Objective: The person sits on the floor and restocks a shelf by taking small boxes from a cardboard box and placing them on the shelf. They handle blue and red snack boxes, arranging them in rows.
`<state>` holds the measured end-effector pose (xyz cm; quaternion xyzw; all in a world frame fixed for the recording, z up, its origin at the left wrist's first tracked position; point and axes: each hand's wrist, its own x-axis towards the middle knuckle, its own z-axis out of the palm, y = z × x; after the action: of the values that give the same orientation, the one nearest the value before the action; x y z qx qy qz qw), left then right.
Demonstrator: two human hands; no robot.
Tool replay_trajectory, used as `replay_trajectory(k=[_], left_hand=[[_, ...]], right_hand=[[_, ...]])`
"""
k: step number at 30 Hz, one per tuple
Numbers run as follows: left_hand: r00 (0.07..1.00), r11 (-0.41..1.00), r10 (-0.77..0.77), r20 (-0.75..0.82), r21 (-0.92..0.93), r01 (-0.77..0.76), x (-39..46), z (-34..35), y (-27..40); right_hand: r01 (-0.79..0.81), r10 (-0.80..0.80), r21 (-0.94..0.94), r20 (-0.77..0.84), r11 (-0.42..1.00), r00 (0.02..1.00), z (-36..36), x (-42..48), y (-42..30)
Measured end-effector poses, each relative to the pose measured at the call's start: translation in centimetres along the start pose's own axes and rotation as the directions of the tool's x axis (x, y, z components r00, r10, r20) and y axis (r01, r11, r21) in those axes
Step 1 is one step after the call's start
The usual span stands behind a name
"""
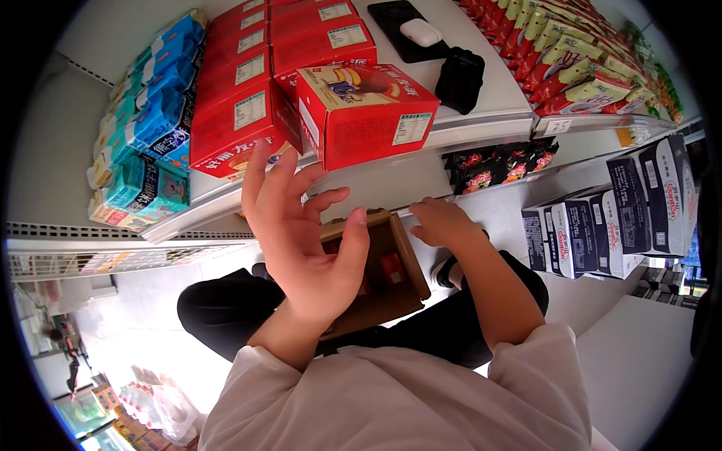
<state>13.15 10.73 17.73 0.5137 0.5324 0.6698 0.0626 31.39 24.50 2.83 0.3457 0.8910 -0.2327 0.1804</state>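
My left hand is raised with its fingers spread, in front of the stacked red snack boxes on the shelf, and holds nothing. A red box with a picture of round cakes on its top sits turned at the shelf's front edge, beside the rows. My right hand is lower, near the edge of the lower shelf, with its fingers loosely bent and nothing visible in them. Between my knees stands an open cardboard carton with a few red boxes inside, partly hidden by my left hand.
Blue and teal biscuit packs stand left. A black phone bearing a white earbud case, and a black case, lie on the shelf. Red snack bags line the right; black packets lie below. Water cartons are stacked right.
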Motion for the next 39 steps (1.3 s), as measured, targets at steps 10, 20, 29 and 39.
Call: replay_trajectory(k=[10,20,29,39], left_hand=[[0.918,0.557,0.296,0.263,0.733,-0.389,4.0,1.6,-2.0],[0.875,0.282,0.308,0.375,0.842,-0.46,7.5,-1.0,-0.4],[0.776,0.369,0.344,0.529,0.684,-0.629,8.7,3.7,-0.1],[0.813,0.387,0.354,0.463,0.719,-0.578,8.3,4.8,-2.7]], right_hand=[[-0.009,0.009,-0.007,0.008,1.0,1.0,0.1,0.1,-0.1],[-0.028,0.028,-0.008,0.015,1.0,0.999,-0.3,-0.2,-0.3],[0.017,-0.017,-0.026,0.025,1.0,1.0,0.2,0.2,-0.6],[0.013,-0.013,-0.009,0.044,1.0,0.999,-0.3,0.0,-0.8]])
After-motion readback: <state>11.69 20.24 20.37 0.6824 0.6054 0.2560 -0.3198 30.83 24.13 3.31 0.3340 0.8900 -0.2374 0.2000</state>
